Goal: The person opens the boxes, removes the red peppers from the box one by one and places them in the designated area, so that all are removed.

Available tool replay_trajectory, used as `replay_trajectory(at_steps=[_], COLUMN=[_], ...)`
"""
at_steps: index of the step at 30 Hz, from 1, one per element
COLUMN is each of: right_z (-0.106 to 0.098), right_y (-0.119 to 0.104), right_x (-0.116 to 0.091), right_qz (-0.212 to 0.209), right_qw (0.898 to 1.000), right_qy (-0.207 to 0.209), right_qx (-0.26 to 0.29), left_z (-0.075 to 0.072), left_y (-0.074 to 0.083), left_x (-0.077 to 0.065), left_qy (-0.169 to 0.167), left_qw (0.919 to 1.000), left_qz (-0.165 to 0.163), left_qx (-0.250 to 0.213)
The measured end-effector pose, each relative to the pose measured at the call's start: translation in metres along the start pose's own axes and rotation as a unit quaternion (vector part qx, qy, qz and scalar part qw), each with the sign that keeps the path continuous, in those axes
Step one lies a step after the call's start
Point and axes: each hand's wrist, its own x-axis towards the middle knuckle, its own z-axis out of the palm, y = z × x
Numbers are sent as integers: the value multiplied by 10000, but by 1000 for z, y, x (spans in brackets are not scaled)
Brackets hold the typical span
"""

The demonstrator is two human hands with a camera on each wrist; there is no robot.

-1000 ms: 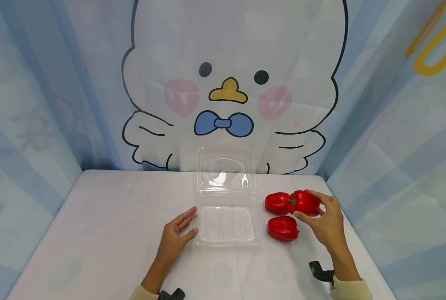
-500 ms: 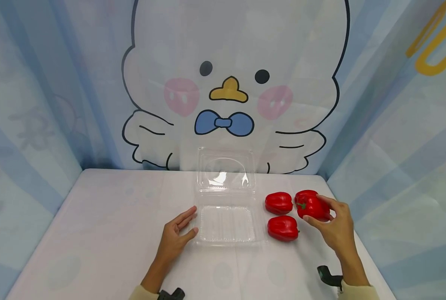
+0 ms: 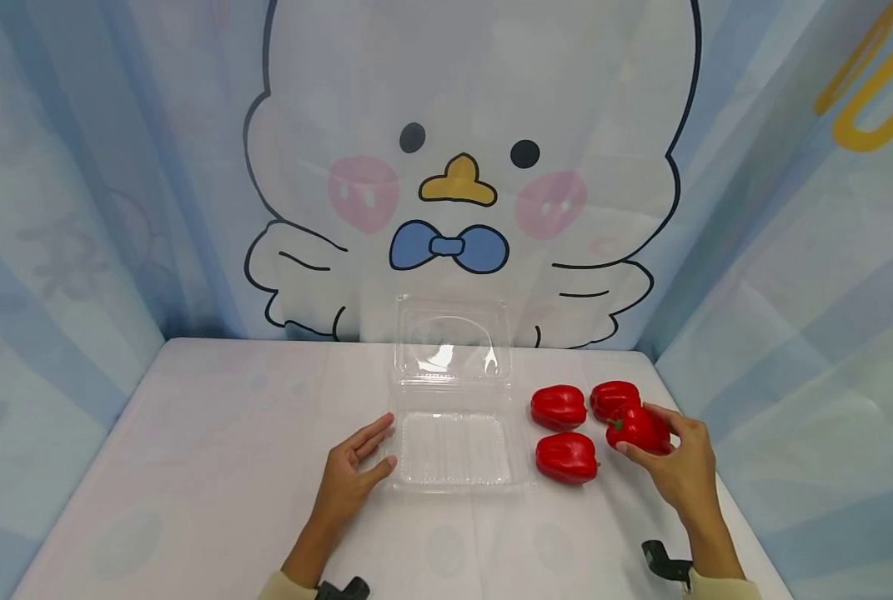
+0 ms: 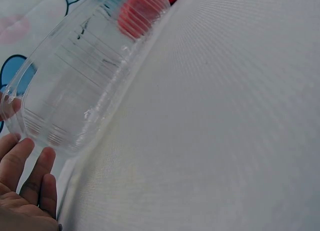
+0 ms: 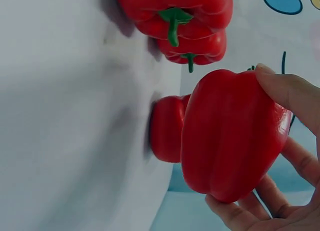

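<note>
My right hand [image 3: 682, 467] grips a red bell pepper [image 3: 639, 430] between thumb and fingers. In the right wrist view that bell pepper [image 5: 232, 136] hangs just off the table. A second bell pepper [image 3: 613, 397] lies right behind it, partly covered. Two more, a back bell pepper [image 3: 558, 407] and a front bell pepper [image 3: 567, 458], lie to the left. A clear plastic clamshell container [image 3: 454, 450] stands mid-table with its lid [image 3: 452, 337] raised at the back. Fairly straight, the fingers of my left hand [image 3: 350, 475] touch the container's left side, as the left wrist view also shows.
The white table [image 3: 213, 467] ends at a rounded right edge not far from my right hand. A curtain [image 3: 461, 100] with a cartoon chick hangs behind it, and blue-and-white curtains close off both sides.
My right hand has moved right and toward me with its bell pepper, away from the back-left one. The bell pepper behind has come into view. My left hand and the container stay put.
</note>
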Motion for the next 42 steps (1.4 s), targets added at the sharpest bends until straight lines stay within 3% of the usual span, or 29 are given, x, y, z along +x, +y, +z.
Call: replay_trajectory(at_steps=[25,42], right_z=[16,15], right_y=[35,39], right_x=[10,15], right_qz=[496,615], right_qw=[9971,9953], right_qy=[-527,-686], right_qx=[-255,-300], left_z=[1,6], left_y=[-3,-4], left_x=[1,6], left_qy=[50,47], left_qw=[9999,10000], left_qz=[-160,-56], left_qx=[13,46])
